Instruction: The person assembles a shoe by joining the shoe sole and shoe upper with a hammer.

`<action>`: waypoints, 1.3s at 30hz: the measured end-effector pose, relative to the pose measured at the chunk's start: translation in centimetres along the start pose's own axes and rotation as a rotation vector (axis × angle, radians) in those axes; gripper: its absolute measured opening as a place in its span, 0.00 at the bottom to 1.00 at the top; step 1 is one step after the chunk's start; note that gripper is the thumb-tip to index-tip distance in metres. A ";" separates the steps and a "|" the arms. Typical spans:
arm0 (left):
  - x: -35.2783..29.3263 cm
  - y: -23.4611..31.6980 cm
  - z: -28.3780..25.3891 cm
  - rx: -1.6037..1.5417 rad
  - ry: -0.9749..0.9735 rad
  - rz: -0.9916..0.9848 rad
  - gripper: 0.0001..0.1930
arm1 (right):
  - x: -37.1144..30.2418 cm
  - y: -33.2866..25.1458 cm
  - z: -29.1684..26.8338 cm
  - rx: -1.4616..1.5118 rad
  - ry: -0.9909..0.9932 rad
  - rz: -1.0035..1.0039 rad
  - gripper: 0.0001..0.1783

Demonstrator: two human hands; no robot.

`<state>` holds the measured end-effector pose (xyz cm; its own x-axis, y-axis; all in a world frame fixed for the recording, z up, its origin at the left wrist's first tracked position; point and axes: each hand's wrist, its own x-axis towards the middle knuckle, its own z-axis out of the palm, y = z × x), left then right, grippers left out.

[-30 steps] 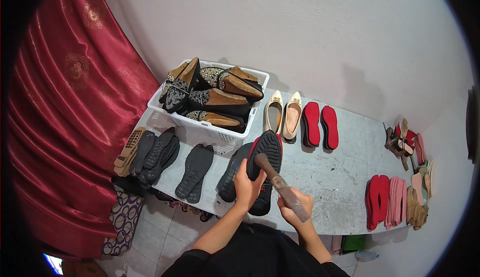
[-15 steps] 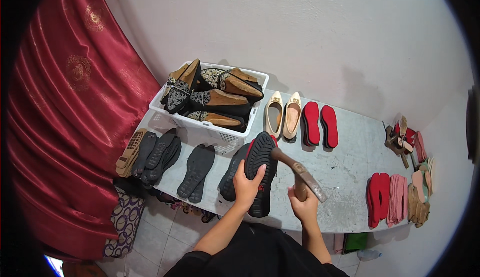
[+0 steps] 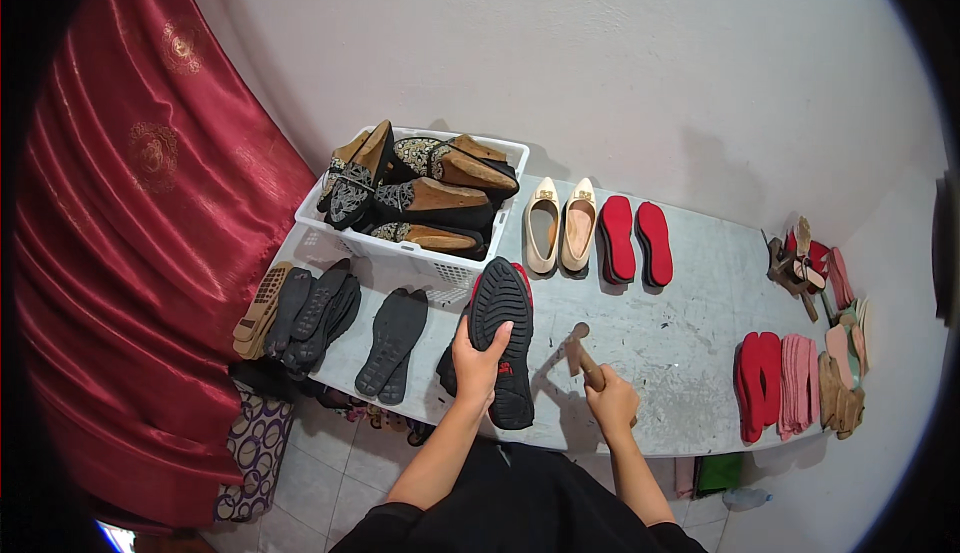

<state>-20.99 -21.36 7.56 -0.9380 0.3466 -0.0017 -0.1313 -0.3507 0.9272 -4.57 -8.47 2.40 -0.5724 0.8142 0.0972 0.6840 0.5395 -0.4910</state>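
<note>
My left hand [image 3: 478,358] grips a black shoe [image 3: 503,338] turned sole-up on the grey table [image 3: 680,353]; a red edge of the shoe shows at the toe. My right hand [image 3: 612,403] holds a wooden-handled hammer [image 3: 582,351], its head lifted just right of the shoe above the table. Another dark sole lies partly hidden under the held shoe.
A white basket [image 3: 400,248] of beaded shoes on wooden lasts stands behind. A cream pair [image 3: 562,223] and red insoles [image 3: 635,240] lie at the back. Black soles [image 3: 392,341] and a stack [image 3: 300,308] sit left. Red and pink insoles [image 3: 785,383] lie right. A red curtain [image 3: 130,253] hangs left.
The hammer has swung off the shoe's sole to the right, and now stands more upright beside the shoe. My left hand still grips the shoe in about the same place.
</note>
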 end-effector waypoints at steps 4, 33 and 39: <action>-0.1 0.3 0.3 -0.066 -0.003 -0.030 0.20 | -0.3 1.7 2.6 -0.084 0.000 -0.117 0.11; 0.9 0.1 -1.0 -0.099 -0.021 -0.142 0.18 | -3.8 2.1 8.2 -0.270 -0.046 -0.319 0.23; 1.6 1.7 -1.4 -0.111 -0.029 -0.145 0.16 | -1.9 -2.0 5.0 0.132 0.065 -0.308 0.21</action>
<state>-23.17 -22.62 8.63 -0.8971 0.4251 -0.1204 -0.3009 -0.3883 0.8710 -7.13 -12.20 -1.11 -0.7102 0.6313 0.3117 0.4164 0.7336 -0.5371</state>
